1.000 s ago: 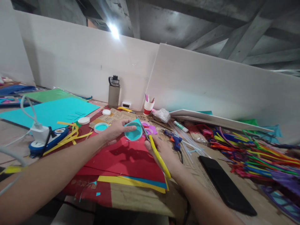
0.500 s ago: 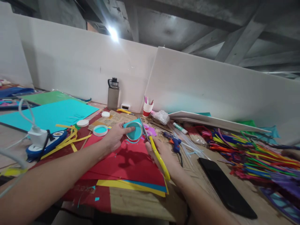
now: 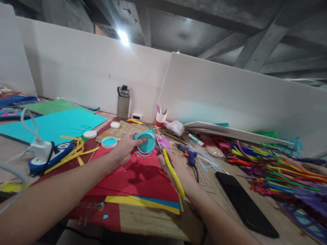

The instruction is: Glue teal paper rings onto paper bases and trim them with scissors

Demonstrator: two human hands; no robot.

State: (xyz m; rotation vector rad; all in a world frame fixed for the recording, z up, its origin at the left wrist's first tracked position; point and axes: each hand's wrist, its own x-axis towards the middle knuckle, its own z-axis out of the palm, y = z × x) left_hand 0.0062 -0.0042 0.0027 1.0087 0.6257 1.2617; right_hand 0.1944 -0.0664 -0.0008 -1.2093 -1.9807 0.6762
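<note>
My left hand (image 3: 126, 146) pinches a round white lid (image 3: 154, 144) with turquoise paper in it, its thumb lying over the inside. A corner of the turquoise paper (image 3: 150, 132) sticks out past the rim at the top, and a thin curved turquoise strip hangs below. In my right hand (image 3: 172, 163) are yellow-handled scissors (image 3: 170, 163), their blades pointing up along the right side of the rim. Red sheets (image 3: 138, 180) lie under both hands, over yellow and blue ones. Beside my left hand sits another white lid with a turquoise inside (image 3: 109, 143).
Left are turquoise board (image 3: 56, 126), yellow strips (image 3: 71, 154) and a plug on a blue power strip (image 3: 51, 154). Behind stand a bottle (image 3: 123, 103) and a pen cup (image 3: 160, 119). Right are a glue gun (image 3: 190, 154), a phone (image 3: 245, 204), pipe cleaners (image 3: 278, 166) and another person's hand (image 3: 315, 168).
My hands, the lid and the scissors stay almost in place, with only a tiny shift of the view. The other person's hand at the right edge has moved slightly.
</note>
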